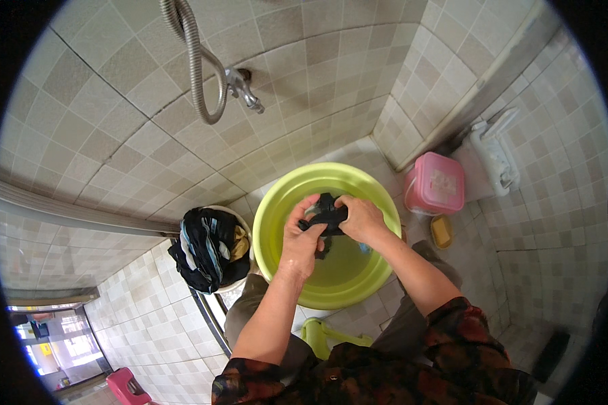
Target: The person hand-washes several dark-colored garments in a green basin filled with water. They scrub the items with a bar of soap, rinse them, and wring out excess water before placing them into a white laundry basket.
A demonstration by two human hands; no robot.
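Observation:
My left hand [302, 238] and my right hand [362, 218] both grip a bunched black cloth [329, 217], whose kind I cannot tell. They hold it over the middle of a large yellow-green plastic basin [268, 260]. Cloudy water [342, 271] stands in the basin. Below my left hand a dark end of cloth [324, 249] hangs at the water. A small blue thing [365, 248] shows in the water under my right wrist.
Left of the basin, a pale tub [247, 228] is heaped with dark clothes [207, 248]. To the right are a lidded pink bucket [438, 182] and a bar of soap [441, 232] in a dish. A metal tap [245, 93] and shower hose [198, 76] are on the tiled wall. A green stool [318, 338] is below me.

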